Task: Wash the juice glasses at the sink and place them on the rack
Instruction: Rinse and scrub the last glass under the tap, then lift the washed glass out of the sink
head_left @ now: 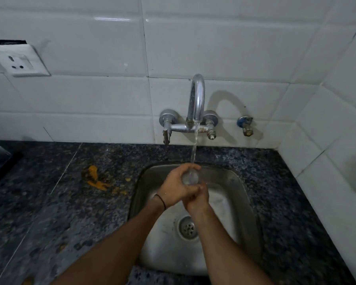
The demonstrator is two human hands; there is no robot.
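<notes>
- White-tiled wall, dark granite counter (70, 202) with an orange smear (95, 175), steel sink (245, 182).
- Tap (197, 95) running; stream lands on the juice glass (190, 176), held over the sink.
- Left hand (177, 182) wraps the glass; right hand (195, 199) clasps its lower end.
- Status: mid-rinse on this one glass. No rack or other glasses in view; racking is still pending.

Head camera looks steeply down over sink (242, 202).
</notes>
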